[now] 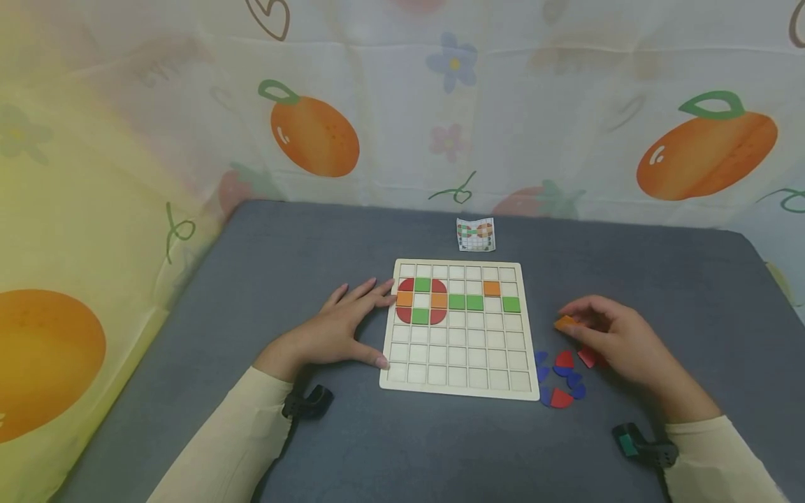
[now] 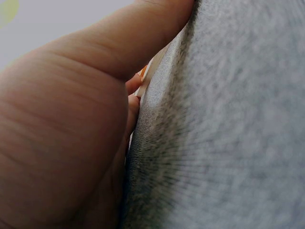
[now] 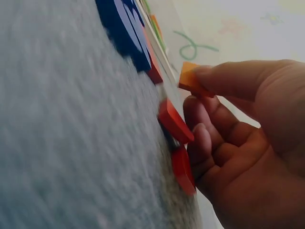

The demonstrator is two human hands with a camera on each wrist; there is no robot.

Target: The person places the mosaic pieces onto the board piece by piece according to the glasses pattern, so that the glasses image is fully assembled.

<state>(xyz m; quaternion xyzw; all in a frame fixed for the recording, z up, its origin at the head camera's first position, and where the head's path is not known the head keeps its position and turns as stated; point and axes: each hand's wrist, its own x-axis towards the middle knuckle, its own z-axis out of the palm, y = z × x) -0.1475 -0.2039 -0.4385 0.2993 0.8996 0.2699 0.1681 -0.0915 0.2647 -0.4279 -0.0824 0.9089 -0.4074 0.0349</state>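
My right hand (image 1: 619, 339) pinches an orange square tile (image 3: 190, 78) between thumb and fingertips, to the right of the board and above the loose pieces. A cream grid board (image 1: 455, 377) lies on the table. On its left, red rounded corners (image 1: 406, 316) with green and orange squares form a ring round one bare cell. Two green tiles (image 1: 465, 302) continue the row rightward; another green tile (image 1: 511, 304) sits at the right edge, and an orange tile (image 1: 491, 288) one row up. My left hand (image 1: 339, 328) spreads its fingers along the board's left edge, thumb at the lower corner.
Beside the board's right edge lie several blue pieces (image 1: 574, 381) and red pieces (image 1: 561, 398). A small printed pattern card (image 1: 476, 241) is behind the board. The grey table (image 1: 302, 237) ends at a fruit-patterned cloth (image 1: 390, 84).
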